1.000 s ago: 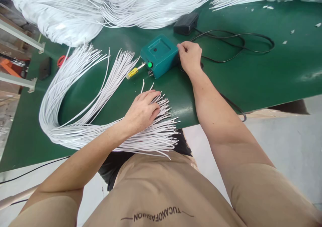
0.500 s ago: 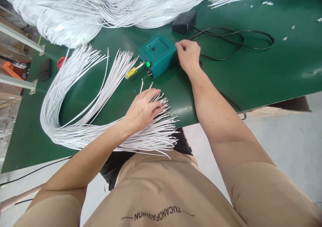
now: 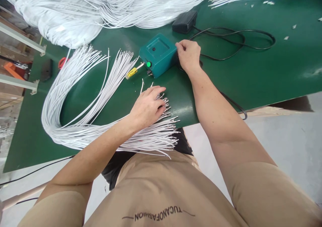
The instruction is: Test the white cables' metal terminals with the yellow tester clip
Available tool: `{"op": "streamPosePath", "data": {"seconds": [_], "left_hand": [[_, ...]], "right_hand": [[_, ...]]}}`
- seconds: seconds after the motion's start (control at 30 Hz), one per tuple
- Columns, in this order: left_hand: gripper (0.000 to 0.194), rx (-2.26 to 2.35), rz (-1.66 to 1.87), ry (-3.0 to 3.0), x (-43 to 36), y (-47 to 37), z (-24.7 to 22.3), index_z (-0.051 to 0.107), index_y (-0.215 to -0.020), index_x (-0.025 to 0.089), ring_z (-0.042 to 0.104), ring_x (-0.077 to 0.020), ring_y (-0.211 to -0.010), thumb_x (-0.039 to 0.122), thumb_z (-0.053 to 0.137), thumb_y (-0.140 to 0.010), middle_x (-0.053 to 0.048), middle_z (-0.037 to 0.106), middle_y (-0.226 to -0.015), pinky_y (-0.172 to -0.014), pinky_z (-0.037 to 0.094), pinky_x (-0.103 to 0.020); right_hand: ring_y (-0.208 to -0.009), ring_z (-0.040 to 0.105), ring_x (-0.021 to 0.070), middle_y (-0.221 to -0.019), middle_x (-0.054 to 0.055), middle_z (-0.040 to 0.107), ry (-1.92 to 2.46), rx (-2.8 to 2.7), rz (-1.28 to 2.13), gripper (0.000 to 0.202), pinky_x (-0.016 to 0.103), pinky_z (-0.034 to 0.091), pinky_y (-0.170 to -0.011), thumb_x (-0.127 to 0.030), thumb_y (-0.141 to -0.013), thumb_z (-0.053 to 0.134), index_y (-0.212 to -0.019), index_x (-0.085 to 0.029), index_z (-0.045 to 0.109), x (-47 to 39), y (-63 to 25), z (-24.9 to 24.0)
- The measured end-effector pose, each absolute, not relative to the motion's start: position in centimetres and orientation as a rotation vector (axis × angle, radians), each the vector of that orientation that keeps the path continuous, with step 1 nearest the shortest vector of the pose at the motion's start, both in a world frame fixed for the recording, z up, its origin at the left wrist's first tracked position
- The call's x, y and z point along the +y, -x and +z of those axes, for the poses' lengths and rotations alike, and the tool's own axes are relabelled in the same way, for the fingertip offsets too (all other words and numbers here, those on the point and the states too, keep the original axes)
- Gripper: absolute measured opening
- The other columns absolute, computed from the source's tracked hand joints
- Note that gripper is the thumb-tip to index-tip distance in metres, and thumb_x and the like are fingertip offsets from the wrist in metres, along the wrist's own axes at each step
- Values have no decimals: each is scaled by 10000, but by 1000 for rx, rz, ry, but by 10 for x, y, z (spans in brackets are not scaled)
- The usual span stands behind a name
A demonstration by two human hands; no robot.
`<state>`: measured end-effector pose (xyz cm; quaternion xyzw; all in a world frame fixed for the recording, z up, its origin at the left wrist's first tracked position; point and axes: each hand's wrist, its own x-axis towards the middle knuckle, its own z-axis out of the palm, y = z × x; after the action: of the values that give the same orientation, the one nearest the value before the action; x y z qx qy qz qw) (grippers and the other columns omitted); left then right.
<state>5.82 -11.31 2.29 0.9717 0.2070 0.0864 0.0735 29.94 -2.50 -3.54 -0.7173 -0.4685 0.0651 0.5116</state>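
My left hand (image 3: pixel 149 105) rests on the near bundle of white wires (image 3: pixel 110 133), close to their stripped-looking ends. Its fingers are extended and the thumb is apart. My right hand (image 3: pixel 188 55) touches the right side of a teal box-shaped device (image 3: pixel 161 56), its fingers curled in. Whatever those fingers may hold is hidden. A green button (image 3: pixel 149 64) shows on the front of the device, with a yellow piece on a metal rod (image 3: pixel 131 72) sticking out to the left. The wires bend round in a U, and their other ends (image 3: pixel 123 59) lie left of the device.
Large heaps of white wire (image 3: pixel 151 5) cover the back of the green table (image 3: pixel 251 76). A black foot pedal (image 3: pixel 184 21) sits behind the device, its black cord (image 3: pixel 261 32) looped to the right. At left are a dark flat object (image 3: pixel 46 69) and metal posts (image 3: pixel 20 81).
My left hand has slid slightly to the right over the wire ends. My right hand stays at the side of the device.
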Motion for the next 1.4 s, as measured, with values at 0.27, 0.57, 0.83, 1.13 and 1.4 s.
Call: {"op": "streamPosePath", "data": {"seconds": [0.27, 0.57, 0.83, 1.13, 1.4], "left_hand": [[88, 790, 631, -2770, -119, -54, 24, 650, -747, 146, 590, -190, -947, 155, 578, -796, -110, 619, -1060, -778, 530, -326], [115, 989, 632, -2426, -119, -49, 27, 625, -847, 170, 557, -80, -620, 133, 559, -760, 11, 646, -741, -602, 480, -206], [176, 950, 637, -2464, -113, -45, 20, 700, -938, 189, 584, -80, -635, 181, 561, -829, -7, 669, -810, -649, 500, -215], [188, 719, 656, -2803, -132, -47, 29, 694, -1012, 205, 603, -178, -918, 236, 537, -914, -73, 683, -979, -841, 505, -340], [280, 570, 244, -2915, -147, -64, 19, 743, -902, 155, 504, -193, -835, 295, 503, -939, -100, 594, -896, -761, 466, -342]], "right_hand": [[-709, 563, 238, -604, 40, 529, 1692, -1134, 162, 444, 420, 468, -795, -548, -897, 477, -568, -260, 400, -24, -300, -35], [-723, 572, 236, -587, 33, 514, 1640, -1134, 158, 460, 418, 458, -794, -574, -876, 500, -558, -250, 426, -23, -302, -37], [-676, 563, 221, -590, 34, 539, 1669, -1130, 130, 461, 410, 465, -761, -570, -878, 493, -555, -247, 438, -24, -301, -36], [-738, 585, 255, -648, 55, 589, 1689, -1144, 152, 422, 437, 478, -797, -561, -893, 486, -591, -266, 473, -20, -303, -41], [-746, 576, 252, -660, 58, 590, 1695, -1155, 165, 418, 428, 483, -787, -556, -899, 478, -601, -263, 489, -23, -303, -40]]}}
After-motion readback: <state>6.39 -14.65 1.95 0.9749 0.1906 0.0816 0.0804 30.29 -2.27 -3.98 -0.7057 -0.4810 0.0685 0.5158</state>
